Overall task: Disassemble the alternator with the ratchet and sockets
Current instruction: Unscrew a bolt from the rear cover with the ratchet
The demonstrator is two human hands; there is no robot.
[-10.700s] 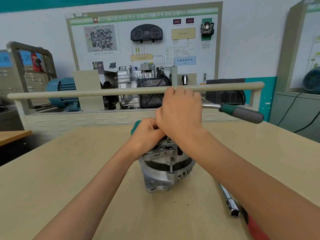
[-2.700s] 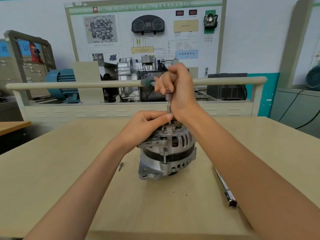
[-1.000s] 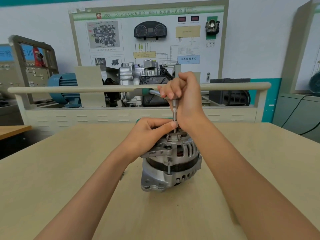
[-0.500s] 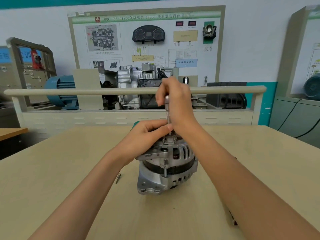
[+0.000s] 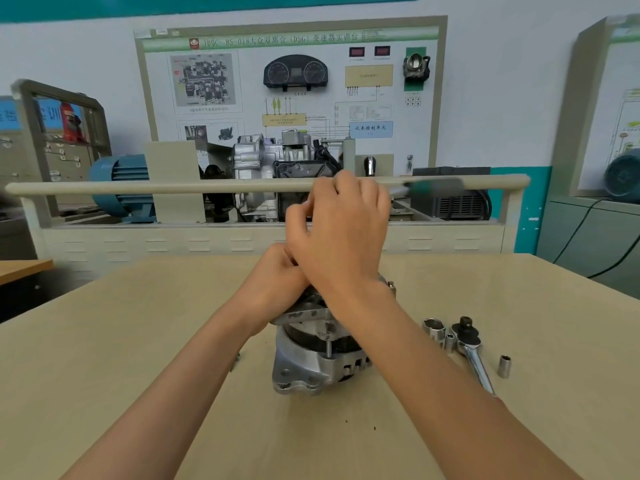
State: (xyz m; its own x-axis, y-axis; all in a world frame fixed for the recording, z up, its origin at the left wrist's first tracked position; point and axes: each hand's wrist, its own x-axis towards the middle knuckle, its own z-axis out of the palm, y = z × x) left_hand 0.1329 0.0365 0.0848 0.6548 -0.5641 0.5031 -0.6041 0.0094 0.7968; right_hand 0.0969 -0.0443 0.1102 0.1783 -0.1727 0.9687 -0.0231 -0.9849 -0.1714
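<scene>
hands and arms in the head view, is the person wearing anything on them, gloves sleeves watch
Nothing worn shows. The left hand and the right hand are bare, without gloves, rings or a watch, and both forearms are uncovered down to the bottom edge of the picture, with no sleeve in sight.

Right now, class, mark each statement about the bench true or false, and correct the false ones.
1. The alternator stands on the table. True.
2. The right hand is above the alternator. True.
3. A second ratchet lies left of the alternator. False: it lies to the right.
4. The left hand lies flat on the table. False: it is at the alternator's top.
5. A small socket stands apart, right of that ratchet. True.
</scene>
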